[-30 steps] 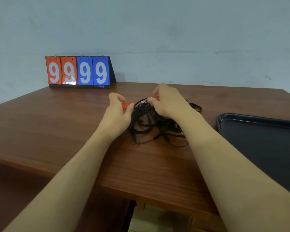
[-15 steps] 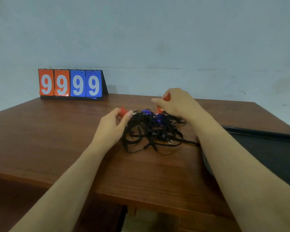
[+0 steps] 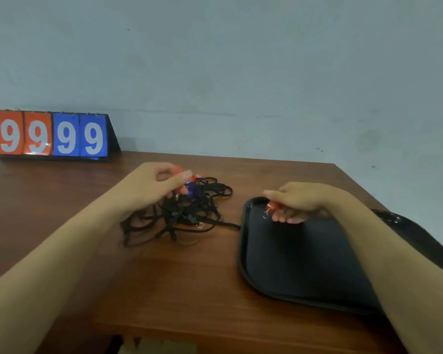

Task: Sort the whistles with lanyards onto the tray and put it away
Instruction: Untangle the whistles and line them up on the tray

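Head view showed my right hand point(image 3: 296, 201) clenched on a red whistle point(image 3: 273, 206) just over the far-left corner of the black tray point(image 3: 287, 267). Left of the tray, my left hand point(image 3: 154, 186) pinched another red whistle point(image 3: 182, 190) above the tangled lanyards point(image 3: 179, 215) on the table point(image 3: 164, 277).

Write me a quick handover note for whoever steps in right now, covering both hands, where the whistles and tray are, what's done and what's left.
Left hand: pinching a red whistle at the tangled pile of black lanyards on the table.
Right hand: holding another red whistle over the far left corner of the black tray, not yet set down.
A blue whistle sits in the pile.
Done: nothing lies on the tray that I can see.
Left: untangle, lay out every whistle, put the tray away.
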Action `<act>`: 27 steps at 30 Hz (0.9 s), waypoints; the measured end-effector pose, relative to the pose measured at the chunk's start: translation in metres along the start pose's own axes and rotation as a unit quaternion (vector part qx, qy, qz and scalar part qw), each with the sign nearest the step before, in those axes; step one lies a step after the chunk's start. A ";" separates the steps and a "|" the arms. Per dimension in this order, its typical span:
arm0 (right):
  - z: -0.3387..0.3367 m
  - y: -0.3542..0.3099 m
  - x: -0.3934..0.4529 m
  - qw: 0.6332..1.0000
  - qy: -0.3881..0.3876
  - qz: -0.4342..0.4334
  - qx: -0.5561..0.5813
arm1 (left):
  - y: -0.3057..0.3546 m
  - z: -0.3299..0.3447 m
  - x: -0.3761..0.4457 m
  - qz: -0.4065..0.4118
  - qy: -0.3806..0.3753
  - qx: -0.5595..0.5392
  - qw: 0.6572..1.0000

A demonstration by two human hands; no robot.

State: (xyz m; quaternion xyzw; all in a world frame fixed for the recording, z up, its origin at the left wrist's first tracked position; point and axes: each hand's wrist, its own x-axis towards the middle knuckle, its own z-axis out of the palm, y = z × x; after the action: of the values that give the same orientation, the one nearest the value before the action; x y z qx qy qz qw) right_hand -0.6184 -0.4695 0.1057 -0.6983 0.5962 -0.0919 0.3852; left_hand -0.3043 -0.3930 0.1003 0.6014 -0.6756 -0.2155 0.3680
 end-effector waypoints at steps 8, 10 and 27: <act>-0.006 0.002 0.019 0.997 -0.047 -0.002 0.056 | 0.065 0.093 0.076 0.061 -0.053 0.035 0.996; -0.010 0.007 0.023 0.996 -0.056 -0.014 0.071 | 0.062 0.110 0.085 0.062 -0.040 0.055 0.996; -0.008 0.018 0.044 0.986 0.108 -0.087 -0.096 | 0.046 0.130 0.083 0.051 -0.069 -0.076 0.993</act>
State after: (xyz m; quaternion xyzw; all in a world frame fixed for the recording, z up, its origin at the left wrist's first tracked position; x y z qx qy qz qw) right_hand -0.6251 -0.5126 0.0846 -0.7669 0.5777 -0.1423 0.2405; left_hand -0.4332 -0.4845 0.0709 0.5201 -0.7109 -0.2881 0.3757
